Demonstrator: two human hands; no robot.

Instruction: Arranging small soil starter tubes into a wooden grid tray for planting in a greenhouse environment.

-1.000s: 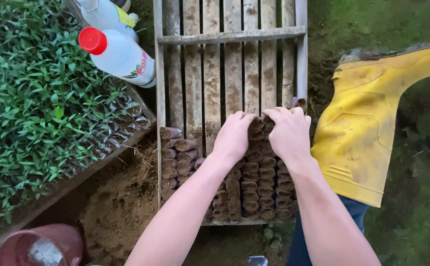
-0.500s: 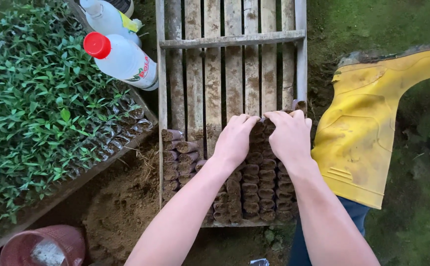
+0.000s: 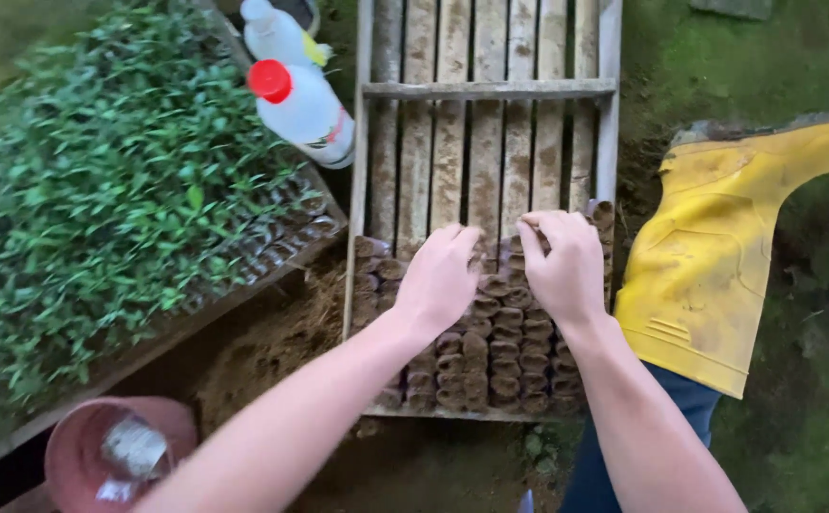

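A long wooden slatted tray [image 3: 486,89] lies on the ground in front of me. Its near end is packed with several rows of small soil-filled seedling pots [image 3: 490,359]. My left hand [image 3: 439,277] rests palm down on the pots, fingers curled at the far row. My right hand [image 3: 562,264] lies beside it, fingers bent and pressing on the pots at the far right of the row. Neither hand lifts anything clear. The pots under my palms are hidden.
A tray of dense green seedlings [image 3: 110,218] fills the left. Two white plastic bottles, one red-capped [image 3: 300,106], lie at its far end. A pink bucket [image 3: 115,454] sits near left. Loose soil [image 3: 272,342] is heaped beside the slatted tray. My yellow rubber boot [image 3: 718,256] stands right.
Both hands have stayed on the far row of pots, with the fingers curling in slightly. The view has shifted a little.
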